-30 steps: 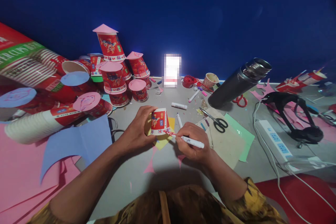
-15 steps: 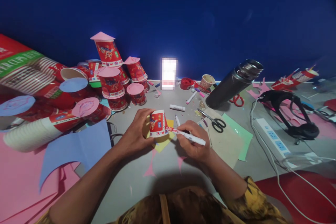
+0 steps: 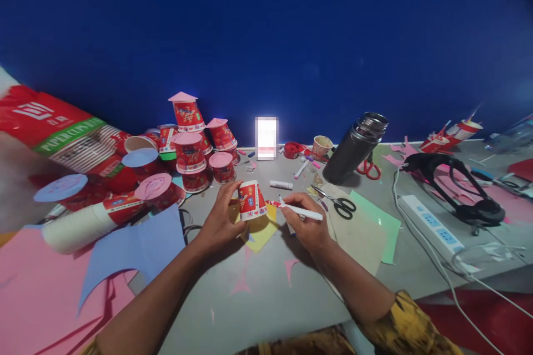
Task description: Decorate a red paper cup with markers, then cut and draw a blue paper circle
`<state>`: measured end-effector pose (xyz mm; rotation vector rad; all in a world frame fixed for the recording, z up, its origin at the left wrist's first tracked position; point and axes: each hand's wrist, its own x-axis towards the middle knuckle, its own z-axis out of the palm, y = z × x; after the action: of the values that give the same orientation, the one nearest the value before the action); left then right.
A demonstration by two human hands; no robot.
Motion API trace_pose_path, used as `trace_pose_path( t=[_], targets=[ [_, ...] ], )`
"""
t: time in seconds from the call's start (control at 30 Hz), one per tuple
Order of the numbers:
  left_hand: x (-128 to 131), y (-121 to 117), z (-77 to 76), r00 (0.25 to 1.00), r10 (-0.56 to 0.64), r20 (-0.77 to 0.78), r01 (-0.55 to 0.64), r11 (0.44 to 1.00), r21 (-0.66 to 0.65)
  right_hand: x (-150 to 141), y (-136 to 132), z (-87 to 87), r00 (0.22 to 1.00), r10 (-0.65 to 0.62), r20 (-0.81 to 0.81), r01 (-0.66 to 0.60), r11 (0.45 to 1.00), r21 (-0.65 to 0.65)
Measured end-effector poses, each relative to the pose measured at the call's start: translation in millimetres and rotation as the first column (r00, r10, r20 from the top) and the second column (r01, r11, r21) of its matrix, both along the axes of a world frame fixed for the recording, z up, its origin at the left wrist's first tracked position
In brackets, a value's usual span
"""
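My left hand (image 3: 222, 213) is closed around the side of a red and white printed paper cup (image 3: 251, 199), held upside down above the table. In my right hand (image 3: 307, 222) is a white marker (image 3: 306, 212), gripped like a pen, its red tip end pointing left at the cup's lower rim. A narrow gap seems to separate the tip from the cup. Beneath the cup lies a piece of yellow paper (image 3: 263, 236). A second white marker (image 3: 281, 184) rests on the table just beyond my hands.
Decorated paper cups (image 3: 190, 152) stand stacked at left, beside a paper cup bag (image 3: 69, 133) and blue paper (image 3: 137, 244). To the right are black-handled scissors (image 3: 343, 208), a dark flask (image 3: 353, 150), green paper (image 3: 377, 227), a power strip (image 3: 435, 227) and a black head strap (image 3: 458, 188).
The view has tilted, so the things on the table sit lower in the picture. The marker tip has drawn slightly away from the cup's rim. Both hands keep their holds.
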<state>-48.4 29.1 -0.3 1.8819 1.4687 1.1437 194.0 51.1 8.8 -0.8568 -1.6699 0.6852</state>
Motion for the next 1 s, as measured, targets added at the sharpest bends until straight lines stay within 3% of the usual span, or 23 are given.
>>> trace_pose_path(
  t=[0.3,0.53,1.0],
  targets=[
    [0.6,2.1,-4.4,0.999,0.036,-0.001,-0.035,0.996,0.083,-2.5,2.2,-8.5,0.998,0.054,-0.013,-0.053,0.997,0.058],
    [5.9,-1.2,-4.9,0.999,-0.030,-0.022,0.032,0.996,0.082,-4.1,-5.3,-6.6,0.998,0.038,0.045,-0.044,0.987,0.154],
    [5.2,-0.6,-9.1,0.998,-0.063,-0.009,0.064,0.995,0.073,-5.0,-7.9,-4.4,0.987,0.051,0.155,-0.108,0.915,0.389]
  ],
)
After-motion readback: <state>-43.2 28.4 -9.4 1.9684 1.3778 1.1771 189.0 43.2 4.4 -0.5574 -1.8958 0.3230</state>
